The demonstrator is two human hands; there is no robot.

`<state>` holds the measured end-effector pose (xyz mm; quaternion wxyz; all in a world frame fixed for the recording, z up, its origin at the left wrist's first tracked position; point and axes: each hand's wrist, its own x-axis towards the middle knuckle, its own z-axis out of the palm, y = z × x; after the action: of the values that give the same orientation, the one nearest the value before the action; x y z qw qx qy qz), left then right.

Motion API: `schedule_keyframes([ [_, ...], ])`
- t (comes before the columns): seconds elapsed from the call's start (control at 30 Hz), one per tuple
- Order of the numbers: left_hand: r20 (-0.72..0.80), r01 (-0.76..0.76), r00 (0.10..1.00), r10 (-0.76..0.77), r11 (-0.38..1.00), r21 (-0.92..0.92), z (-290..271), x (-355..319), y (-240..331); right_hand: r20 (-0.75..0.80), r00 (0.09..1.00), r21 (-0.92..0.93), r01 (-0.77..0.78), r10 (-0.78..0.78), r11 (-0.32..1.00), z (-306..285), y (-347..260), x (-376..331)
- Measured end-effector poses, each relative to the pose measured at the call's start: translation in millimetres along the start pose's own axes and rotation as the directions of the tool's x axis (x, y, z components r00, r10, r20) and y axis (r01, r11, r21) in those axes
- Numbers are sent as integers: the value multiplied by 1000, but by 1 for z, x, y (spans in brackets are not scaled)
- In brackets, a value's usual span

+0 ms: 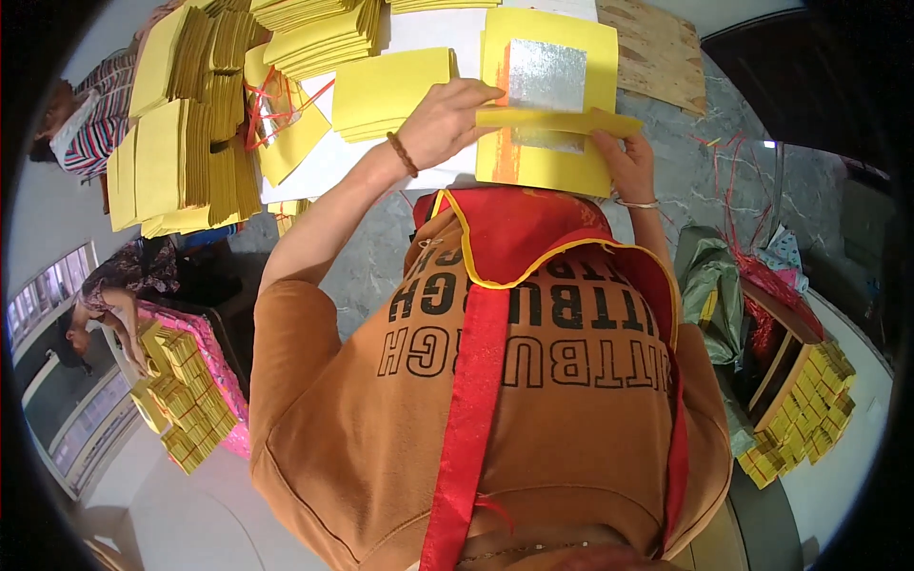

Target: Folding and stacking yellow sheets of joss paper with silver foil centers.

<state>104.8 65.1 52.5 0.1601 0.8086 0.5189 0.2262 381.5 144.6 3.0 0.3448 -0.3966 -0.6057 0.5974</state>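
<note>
My left hand (446, 122), a beaded bracelet on its wrist, pinches the left end of a narrow yellow paper (562, 121), seen almost edge-on. At its right end, my right hand (628, 164) grips it between thumb and fingers. Whether this is a separate sheet or a folded one, I cannot tell. Beneath lies a yellow sheet (595, 81) bearing a silver foil square (547, 76) and an orange stripe along the foil's left side. Left of it, close to my left hand, rests a small stack of plain yellow paper (390, 90).
Tall stacks of yellow paper (167, 157) fill the table's left side, with red ties (276, 105) beside them. A plywood board (652, 52) adjoins the white table. Another person (119, 295) handles yellow bundles (186, 400) at left; more bundles (804, 409) sit at right.
</note>
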Motion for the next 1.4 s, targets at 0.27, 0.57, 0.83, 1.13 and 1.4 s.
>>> schedule_keyframes([
  [0.27,12,-115,993,115,993,19,-7,-29,37,250,912,-241,384,-326,891,-7,-42,-30],
  [0.57,-23,466,835,-550,729,-502,14,-10,30,84,980,-46,-177,180,983,8,-33,-22],
  [0.83,75,570,716,-694,519,-636,34,0,9,-122,983,17,-135,136,991,25,-42,-8],
  [1.13,134,584,633,-763,357,-729,35,10,7,-170,982,30,-82,86,996,30,-32,0],
  [1.4,-245,474,677,-694,666,-576,21,8,28,-242,968,-131,-102,67,986,27,-20,2],
])
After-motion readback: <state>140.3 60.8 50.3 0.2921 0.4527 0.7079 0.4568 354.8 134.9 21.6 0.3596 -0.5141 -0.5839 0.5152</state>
